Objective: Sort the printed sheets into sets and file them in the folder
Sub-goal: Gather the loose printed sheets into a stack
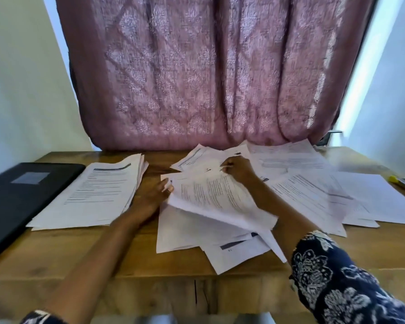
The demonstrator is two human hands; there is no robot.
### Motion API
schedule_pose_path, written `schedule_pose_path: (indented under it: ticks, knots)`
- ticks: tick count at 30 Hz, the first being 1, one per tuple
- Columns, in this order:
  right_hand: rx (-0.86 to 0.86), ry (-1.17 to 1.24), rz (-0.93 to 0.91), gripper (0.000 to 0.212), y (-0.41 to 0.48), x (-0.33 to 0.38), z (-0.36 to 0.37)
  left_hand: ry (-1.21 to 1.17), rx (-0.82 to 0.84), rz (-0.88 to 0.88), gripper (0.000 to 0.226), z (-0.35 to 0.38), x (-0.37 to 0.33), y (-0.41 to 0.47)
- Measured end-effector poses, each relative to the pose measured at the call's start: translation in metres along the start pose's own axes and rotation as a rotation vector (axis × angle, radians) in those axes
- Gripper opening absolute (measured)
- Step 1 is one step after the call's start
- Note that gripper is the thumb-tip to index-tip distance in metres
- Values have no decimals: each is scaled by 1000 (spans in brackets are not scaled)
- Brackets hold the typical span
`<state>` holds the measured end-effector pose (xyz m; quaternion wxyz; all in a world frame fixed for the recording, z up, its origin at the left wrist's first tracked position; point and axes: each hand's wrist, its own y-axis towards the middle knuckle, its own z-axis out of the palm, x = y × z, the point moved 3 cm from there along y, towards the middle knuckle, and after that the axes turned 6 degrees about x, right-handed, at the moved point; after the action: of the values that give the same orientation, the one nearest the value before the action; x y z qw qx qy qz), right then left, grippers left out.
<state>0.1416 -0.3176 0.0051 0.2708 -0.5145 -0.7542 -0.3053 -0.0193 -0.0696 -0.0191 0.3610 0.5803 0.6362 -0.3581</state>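
Outstretched from patterned sleeves (337, 279), left hand (153, 195) pinches the lifted sheets (216, 198), right hand (238, 171) grips farther sheets (202, 157).

Wooden tabletop (131, 260): brown planks, visible grain.
Behind far edge: mauve patterned curtain (197, 78), hanging in folds, daylight glowing through weave.
Left wall (21, 78), right wall (395, 90): plain white.
Bright daylight strip (369, 66) along curtain's right side.

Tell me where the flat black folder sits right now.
In the head view, the flat black folder lies at the left edge of the wooden table, directly left of the neat stack of printed sheets.
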Motion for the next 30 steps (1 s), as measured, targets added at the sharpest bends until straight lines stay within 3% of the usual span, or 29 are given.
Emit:
schedule_pose_path:
  ticks: [1, 5, 7, 10, 12, 17, 23, 26, 30]
  knots:
    - [-9, 8, -23, 17, 4, 3, 13, 79, 13, 32, 81, 3, 0, 0]
    - [-38, -16, -87, 26, 14, 11, 34, 10, -62, 22, 50, -6, 2, 10]
    - [-164, 40, -44, 29, 21, 3, 23, 201, -23, 90, 62, -8, 6, 21]
    - [-247, -107, 108, 31, 36, -28, -2, 604, 122, -18, 83, 0, 18, 33]
    - [-195, -218, 231, 33, 40, -55, -18, 728, 164, -58, 89, 5, 22, 40]
    - [-47, -387, 367, 35, 46, -98, -48, 745, 114, -104, 85, 4, 22, 64]
    - [162, -556, 413, 84, 61, -102, -52, 791, 93, -95, 88, 6, 26, 69]
    - [127, -546, 373, 66, 79, -101, -52, 755, 82, -94, 88, 7, 27, 68]
    - [-130, -295, 222, 25, 87, -74, -83, 741, 82, -89, 88, 7, 25, 68]
